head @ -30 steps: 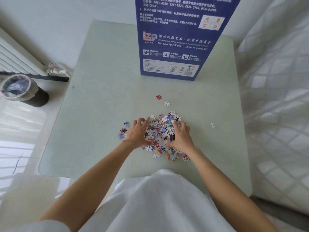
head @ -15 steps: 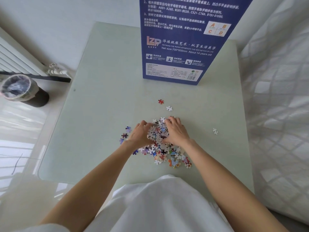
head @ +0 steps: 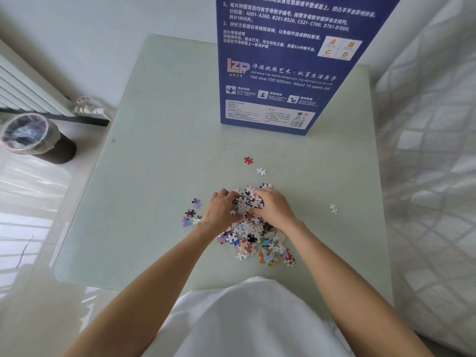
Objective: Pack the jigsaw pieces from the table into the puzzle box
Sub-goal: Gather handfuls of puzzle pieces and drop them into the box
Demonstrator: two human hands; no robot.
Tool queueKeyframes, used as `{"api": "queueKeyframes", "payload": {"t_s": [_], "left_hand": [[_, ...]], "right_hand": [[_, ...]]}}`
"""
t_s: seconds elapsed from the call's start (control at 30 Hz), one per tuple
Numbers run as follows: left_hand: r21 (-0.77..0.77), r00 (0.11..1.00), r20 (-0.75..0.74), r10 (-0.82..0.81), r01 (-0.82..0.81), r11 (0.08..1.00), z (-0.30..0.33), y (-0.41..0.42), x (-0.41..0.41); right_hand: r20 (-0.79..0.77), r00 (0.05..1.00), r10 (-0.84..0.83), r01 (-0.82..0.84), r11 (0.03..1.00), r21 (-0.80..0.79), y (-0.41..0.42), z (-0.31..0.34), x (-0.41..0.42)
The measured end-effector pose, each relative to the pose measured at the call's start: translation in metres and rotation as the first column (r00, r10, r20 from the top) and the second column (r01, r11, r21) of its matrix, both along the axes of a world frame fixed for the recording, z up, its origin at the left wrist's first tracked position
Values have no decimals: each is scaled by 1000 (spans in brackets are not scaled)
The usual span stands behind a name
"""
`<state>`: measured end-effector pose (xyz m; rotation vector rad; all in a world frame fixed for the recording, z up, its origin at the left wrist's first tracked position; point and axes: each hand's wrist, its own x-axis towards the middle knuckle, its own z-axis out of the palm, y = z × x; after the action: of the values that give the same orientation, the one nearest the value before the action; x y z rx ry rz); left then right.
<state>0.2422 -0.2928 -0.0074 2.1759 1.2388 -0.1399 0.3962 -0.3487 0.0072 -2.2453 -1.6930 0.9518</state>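
Observation:
A pile of colourful jigsaw pieces lies on the pale green table. My left hand and my right hand cup a heap of pieces between them at the pile's far end, fingers curled around it. The tall blue puzzle box stands upright at the table's far side, its top out of view. Stray pieces lie apart: a red piece, a white piece, another white piece at the right, and a few purple pieces left of my left hand.
A bin lined with a plastic bag stands on the floor at the left, beside a white radiator. A white quilted bed borders the table's right edge. My white shirt fills the bottom of the view.
My hands have moved together from the pile's sides and closed around a heap of pieces at its far end. The view has shifted slightly toward the box.

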Motion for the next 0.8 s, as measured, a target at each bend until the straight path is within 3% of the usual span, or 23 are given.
{"api": "queueKeyframes", "payload": {"t_s": [0.27,0.8], "left_hand": [[41,999,24,48,-49,998,1,3,1],[29,999,-36,-9,11,1000,5,5,12]], "right_hand": [[-46,977,-208,211,975,66,-18,6,17],[-138,926,-352,365,928,80,-29,11,23]]}}
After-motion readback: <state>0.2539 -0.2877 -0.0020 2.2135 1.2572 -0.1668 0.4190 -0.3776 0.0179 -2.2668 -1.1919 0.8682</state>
